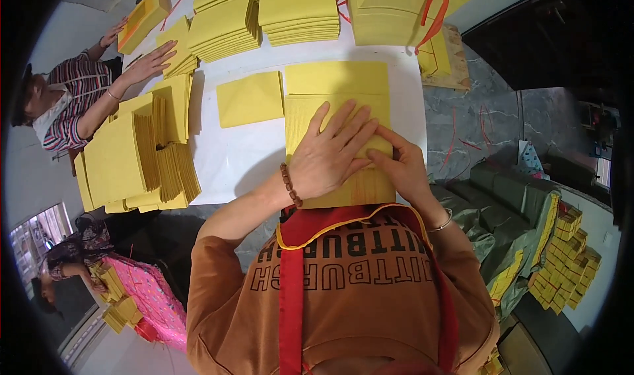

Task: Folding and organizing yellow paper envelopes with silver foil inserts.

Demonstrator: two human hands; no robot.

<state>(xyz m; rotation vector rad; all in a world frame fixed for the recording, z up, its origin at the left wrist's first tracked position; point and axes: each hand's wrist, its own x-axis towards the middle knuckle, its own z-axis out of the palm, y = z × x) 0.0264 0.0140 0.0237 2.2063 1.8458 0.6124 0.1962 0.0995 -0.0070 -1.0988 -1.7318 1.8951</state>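
A stack of yellow paper (337, 78) lies in front of me at the table's near edge, with a crease or overlapping edge across its upper part. My left hand (333, 147) rests flat on it, fingers spread; a brown bead bracelet circles that wrist. At the stack's right edge is my right hand (403, 167), its thumb and forefinger bent around the paper close to the left fingertips. Its other fingers are mostly hidden. Just left of the stack lies a smaller folded yellow paper piece (249, 100).
Piles of folded yellow paper (298, 15) line the white table's (224, 167) far side, and more bundles (119, 157) stand at left. Across the left corner, a person (79, 104) handles yellow paper. Yellow bundles (564, 263) are heaped at lower right.
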